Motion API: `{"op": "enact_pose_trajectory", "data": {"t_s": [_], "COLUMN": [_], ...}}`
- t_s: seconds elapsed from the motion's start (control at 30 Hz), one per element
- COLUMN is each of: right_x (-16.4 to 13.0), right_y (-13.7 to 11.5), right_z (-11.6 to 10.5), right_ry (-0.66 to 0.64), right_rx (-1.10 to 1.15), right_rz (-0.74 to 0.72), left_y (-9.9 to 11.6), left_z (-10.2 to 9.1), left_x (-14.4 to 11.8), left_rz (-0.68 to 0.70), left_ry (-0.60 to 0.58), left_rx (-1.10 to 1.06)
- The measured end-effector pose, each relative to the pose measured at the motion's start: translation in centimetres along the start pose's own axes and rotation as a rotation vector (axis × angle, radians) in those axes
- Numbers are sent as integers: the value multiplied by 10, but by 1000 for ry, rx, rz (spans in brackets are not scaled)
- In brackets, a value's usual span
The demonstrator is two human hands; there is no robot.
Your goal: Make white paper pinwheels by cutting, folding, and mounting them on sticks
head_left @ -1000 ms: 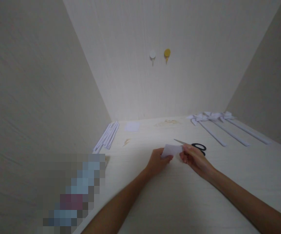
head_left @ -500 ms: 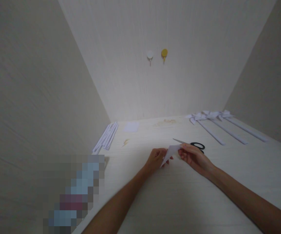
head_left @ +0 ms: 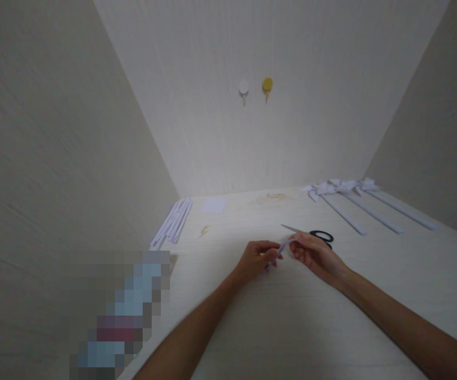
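left hand (head_left: 257,259) and right hand (head_left: 320,258) both pinching some white paper (head_left: 285,245), just this side of the scissors (head_left: 322,235)

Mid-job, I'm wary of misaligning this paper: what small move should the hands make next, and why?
I'd probably tilt the paper slightly to show its face before pressing anything. It shows only as a thin, bent sliver between the left hand and right hand, so how its edges line up can't be seen.
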State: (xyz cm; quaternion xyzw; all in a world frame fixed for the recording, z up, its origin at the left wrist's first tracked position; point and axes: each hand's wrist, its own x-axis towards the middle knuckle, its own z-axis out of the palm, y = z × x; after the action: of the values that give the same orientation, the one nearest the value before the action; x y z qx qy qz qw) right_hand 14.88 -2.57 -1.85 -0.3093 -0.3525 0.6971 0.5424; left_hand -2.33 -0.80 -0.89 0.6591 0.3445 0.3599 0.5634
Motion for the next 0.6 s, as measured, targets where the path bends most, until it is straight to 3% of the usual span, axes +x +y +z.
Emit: {"op": "enact_pose_trajectory", "data": {"t_s": [0.2,0.33,0.6], "right_x": [0,0,1], "right_y": [-1,-1,2], "right_z": [1,2,0], "right_ry": [12,31,43], "right_rx": [-8,-3,10], "right_rz": [-13,-6,-10], "left_y": [-8,-8,-3], "left_z": [-1,0,2], "left_x": [1,2,1], "left_rz": [-85,-56,-62], "left_ry": [43,44,67], "left_rx": [-31,-83,76]}}
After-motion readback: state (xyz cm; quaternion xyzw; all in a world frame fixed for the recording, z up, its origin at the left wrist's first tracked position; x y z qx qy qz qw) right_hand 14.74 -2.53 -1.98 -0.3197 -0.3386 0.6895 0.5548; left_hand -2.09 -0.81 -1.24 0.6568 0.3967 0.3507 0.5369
